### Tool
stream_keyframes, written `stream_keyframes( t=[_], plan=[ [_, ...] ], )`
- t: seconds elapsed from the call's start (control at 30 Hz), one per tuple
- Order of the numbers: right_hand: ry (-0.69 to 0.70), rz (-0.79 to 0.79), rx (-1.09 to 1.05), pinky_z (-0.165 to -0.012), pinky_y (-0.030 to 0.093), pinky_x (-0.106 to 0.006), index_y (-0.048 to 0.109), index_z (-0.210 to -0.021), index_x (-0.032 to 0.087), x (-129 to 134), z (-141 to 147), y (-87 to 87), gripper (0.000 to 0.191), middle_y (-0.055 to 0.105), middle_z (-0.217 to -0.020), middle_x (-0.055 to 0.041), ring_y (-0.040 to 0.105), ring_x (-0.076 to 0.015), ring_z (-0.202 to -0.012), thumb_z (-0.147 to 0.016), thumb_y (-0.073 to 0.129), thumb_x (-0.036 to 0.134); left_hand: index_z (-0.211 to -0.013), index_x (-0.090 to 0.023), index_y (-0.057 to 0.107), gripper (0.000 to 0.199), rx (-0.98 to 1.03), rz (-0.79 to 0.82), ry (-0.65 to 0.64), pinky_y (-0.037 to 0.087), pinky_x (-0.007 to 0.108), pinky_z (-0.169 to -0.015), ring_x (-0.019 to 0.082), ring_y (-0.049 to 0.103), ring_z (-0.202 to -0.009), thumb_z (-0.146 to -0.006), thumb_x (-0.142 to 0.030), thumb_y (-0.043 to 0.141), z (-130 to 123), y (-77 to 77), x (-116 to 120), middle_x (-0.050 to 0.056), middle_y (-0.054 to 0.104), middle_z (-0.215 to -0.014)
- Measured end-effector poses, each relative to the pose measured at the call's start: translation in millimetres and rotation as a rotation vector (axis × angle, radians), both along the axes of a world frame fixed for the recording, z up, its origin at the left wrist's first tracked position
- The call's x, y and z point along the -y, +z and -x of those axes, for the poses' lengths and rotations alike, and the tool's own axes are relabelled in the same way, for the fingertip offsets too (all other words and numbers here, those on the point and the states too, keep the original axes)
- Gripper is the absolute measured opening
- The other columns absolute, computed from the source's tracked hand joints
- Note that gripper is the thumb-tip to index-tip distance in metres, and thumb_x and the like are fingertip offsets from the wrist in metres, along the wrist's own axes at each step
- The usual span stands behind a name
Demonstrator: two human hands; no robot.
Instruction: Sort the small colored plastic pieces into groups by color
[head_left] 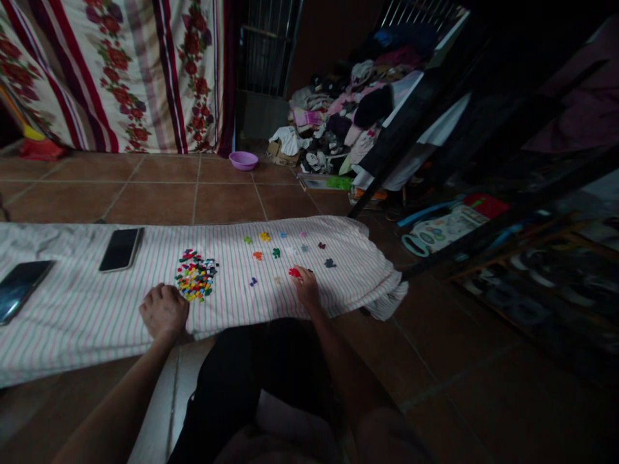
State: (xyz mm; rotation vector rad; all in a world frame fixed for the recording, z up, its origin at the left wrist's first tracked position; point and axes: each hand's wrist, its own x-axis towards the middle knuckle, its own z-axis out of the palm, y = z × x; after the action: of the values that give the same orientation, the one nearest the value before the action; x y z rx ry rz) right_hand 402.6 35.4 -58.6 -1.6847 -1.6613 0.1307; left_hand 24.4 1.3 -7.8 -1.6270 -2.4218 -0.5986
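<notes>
My right hand (pixel 306 288) reaches over the striped cloth, fingertips together at a little cluster of red toy bricks (pixel 294 272); it seems to pinch one of them. My left hand (pixel 164 312) rests on the cloth with curled fingers, and whether anything is inside is hidden. Just beyond it lies a mixed heap of tiny coloured bricks (pixel 196 277). Small groups sorted by colour are spread around my right hand: orange bricks (pixel 258 256), yellow bricks (pixel 264 236), dark green bricks (pixel 276 253), purple bricks (pixel 253 281) and dark grey bricks (pixel 330 263), among several others.
Two phones lie on the left of the cloth, a nearer phone (pixel 22 290) and a farther phone (pixel 120 249). On the tiled floor beyond are a purple basin (pixel 243 160) and a clothes pile (pixel 333 122). A dark metal post (pixel 387 167) stands beyond the cloth's right end.
</notes>
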Motion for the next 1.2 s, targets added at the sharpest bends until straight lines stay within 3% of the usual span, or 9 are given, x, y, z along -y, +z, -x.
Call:
stream_keyframes(
  t=[0.33, 0.77, 1.2],
  plan=[
    [-0.035, -0.063, 0.080, -0.096, 0.044, -0.041, 0.062, -0.119, 0.016, 6, 9, 3.1, 0.036, 0.065, -0.117, -0.0127, 0.055, -0.0243, -0.109, -0.092, 0.042, 0.028, -0.095, -0.015, 0.059, 0.031, 0.028, 0.022, 0.004, 0.034, 0.041, -0.086, 0.028, 0.051, -0.107, -0.087, -0.030, 0.033, -4, 8.0, 2, 0.015, 0.060, -0.110],
    [-0.070, -0.083, 0.160, -0.092, 0.043, -0.039, 0.062, -0.115, 0.012, 9, 14, 8.8, 0.039, 0.064, -0.117, -0.0150, 0.054, -0.0247, -0.107, -0.095, 0.039, 0.036, -0.098, -0.015, 0.060, 0.030, 0.052, -0.021, 0.004, 0.032, 0.042, -0.086, 0.030, 0.050, -0.106, -0.085, -0.028, 0.037, 0, -2.6, 0, 0.015, 0.060, -0.111],
    [-0.150, -0.067, 0.151, -0.096, 0.042, -0.041, 0.061, -0.118, 0.010, 9, 17, 9.0, 0.041, 0.063, -0.119, -0.0173, 0.054, -0.0260, -0.110, -0.095, 0.037, 0.034, -0.094, -0.015, 0.059, 0.028, 0.063, 0.018, 0.013, 0.034, 0.042, -0.085, 0.030, 0.051, -0.107, -0.086, -0.030, 0.036, -5, 9.8, 1, 0.016, 0.060, -0.113]
  ],
)
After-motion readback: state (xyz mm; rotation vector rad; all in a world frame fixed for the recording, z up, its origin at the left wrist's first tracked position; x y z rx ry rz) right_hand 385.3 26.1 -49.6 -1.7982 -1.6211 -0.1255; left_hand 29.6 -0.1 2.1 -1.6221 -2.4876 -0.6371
